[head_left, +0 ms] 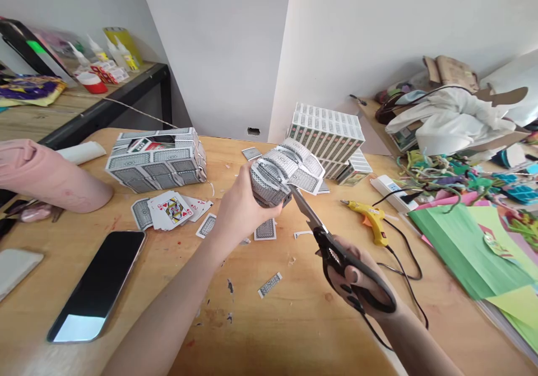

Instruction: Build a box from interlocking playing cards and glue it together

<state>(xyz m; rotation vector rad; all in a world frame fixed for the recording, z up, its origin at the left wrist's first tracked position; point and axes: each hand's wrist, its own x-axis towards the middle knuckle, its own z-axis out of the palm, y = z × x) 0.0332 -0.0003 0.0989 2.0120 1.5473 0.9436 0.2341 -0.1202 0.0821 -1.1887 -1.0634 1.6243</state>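
Note:
My left hand (pixel 239 210) grips a rounded object covered in playing cards (pixel 275 171), held above the middle of the table. A loose card flap sticks out on its right side. My right hand (pixel 357 275) has its fingers through the black handles of a pair of scissors (pixel 321 236). The blade tips touch or lie close against the underside of the card-covered object; whether they bite into a card I cannot tell. Beneath lie a face-down playing card (pixel 265 229) and a cut card strip (pixel 269 285).
A card-covered box (pixel 157 160) and a pile of playing cards (pixel 174 210) lie left, near a phone (pixel 101 281) and a pink roll (pixel 54 174). Stacked card packs (pixel 325 129) stand behind. At right are a yellow glue gun (pixel 370 219), its cable, a power strip (pixel 390 191) and green paper (pixel 454 247).

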